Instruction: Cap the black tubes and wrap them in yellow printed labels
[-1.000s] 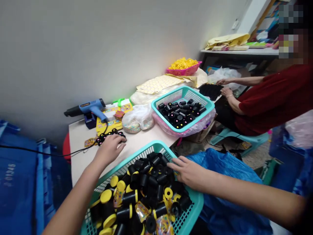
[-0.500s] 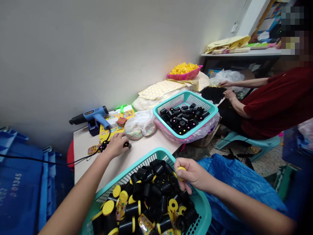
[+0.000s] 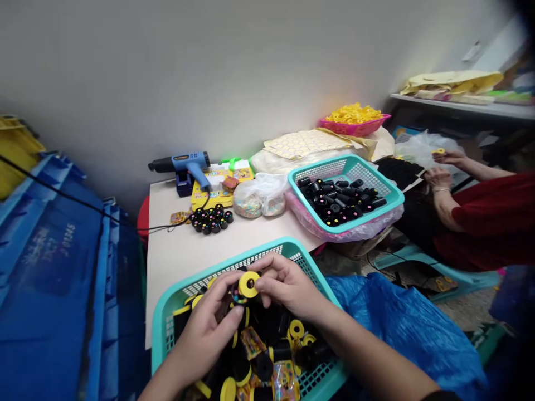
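Both hands are together above the near turquoise basket (image 3: 165,295). My left hand (image 3: 204,326) is closed round a small black cylinder (image 3: 236,298), with bits of colour showing in its open end. Between the fingers of my right hand (image 3: 288,284) is a yellow ring-shaped cap (image 3: 244,283), held at the mouth of the cylinder; I cannot tell whether it touches. Black cylinders with yellow ends, loose yellow rings (image 3: 296,322) and printed wrappers (image 3: 286,379) fill the basket below. On the table behind, a cluster of small black cylinders (image 3: 211,220) stands with coloured dots on top.
A blue heat gun (image 3: 188,162) rests at the table's back left beside clear bags (image 3: 259,195). Another turquoise basket (image 3: 397,196) holds black cylinders. Blue crates (image 3: 45,267) stand at left, blue plastic sheeting (image 3: 397,317) at right. A co-worker in a red shirt (image 3: 489,223) sits right.
My left hand has come back from the cluster on the table to above the basket, a black cylinder in it. My right hand has moved left with the yellow cap to meet it. The view has shifted left.
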Demonstrator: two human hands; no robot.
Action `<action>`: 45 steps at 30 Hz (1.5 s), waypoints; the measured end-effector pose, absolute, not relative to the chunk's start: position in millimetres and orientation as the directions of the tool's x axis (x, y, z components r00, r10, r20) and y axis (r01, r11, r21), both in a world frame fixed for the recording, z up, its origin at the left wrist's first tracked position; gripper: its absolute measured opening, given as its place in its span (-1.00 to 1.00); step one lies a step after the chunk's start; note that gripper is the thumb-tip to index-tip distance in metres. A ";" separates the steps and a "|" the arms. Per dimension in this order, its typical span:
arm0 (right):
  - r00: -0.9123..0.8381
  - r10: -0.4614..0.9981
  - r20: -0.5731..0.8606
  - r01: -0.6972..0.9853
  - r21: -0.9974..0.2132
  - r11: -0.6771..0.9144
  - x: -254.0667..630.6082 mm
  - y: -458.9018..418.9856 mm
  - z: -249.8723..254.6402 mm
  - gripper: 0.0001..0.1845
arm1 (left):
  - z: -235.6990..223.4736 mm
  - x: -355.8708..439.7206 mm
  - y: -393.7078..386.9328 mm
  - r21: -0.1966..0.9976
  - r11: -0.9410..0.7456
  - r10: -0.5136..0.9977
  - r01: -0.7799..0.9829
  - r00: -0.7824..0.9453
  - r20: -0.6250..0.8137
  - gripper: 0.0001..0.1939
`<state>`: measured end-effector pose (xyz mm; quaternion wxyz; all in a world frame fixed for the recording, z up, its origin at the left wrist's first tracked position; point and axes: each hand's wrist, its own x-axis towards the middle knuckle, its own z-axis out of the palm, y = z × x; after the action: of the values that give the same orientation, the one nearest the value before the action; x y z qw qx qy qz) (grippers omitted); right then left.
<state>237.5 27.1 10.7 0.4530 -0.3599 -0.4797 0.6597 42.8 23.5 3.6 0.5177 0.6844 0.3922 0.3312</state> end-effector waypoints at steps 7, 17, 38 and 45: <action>-0.203 0.977 -0.064 -0.284 -0.951 -0.122 220.0 24.0 -1.5 -0.73 | -14.0 37.5 7.7 0.979 -0.111 0.898 0.173 0.440 0.024 -0.57; -0.193 0.971 -0.138 -0.322 -0.926 -0.196 205.3 17.7 -6.6 -0.66 | -23.9 46.8 -1.1 0.984 -0.168 0.926 0.056 0.351 0.138 -0.40; -0.531 0.842 -0.099 -0.460 -0.800 -0.385 198.9 14.9 -7.0 -0.42 | -17.2 49.9 7.5 0.460 -0.806 0.591 0.373 0.448 0.671 -0.21; -0.443 0.880 -0.170 -0.509 -0.761 -0.403 192.1 3.6 -1.2 -0.48 | -23.1 44.4 6.2 0.544 -0.807 0.580 0.230 0.483 0.656 -0.22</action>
<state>192.1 3.6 -1.2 0.4418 -0.2889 -0.3216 0.7861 44.4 6.2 -23.1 0.1955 0.8386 0.2412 0.4475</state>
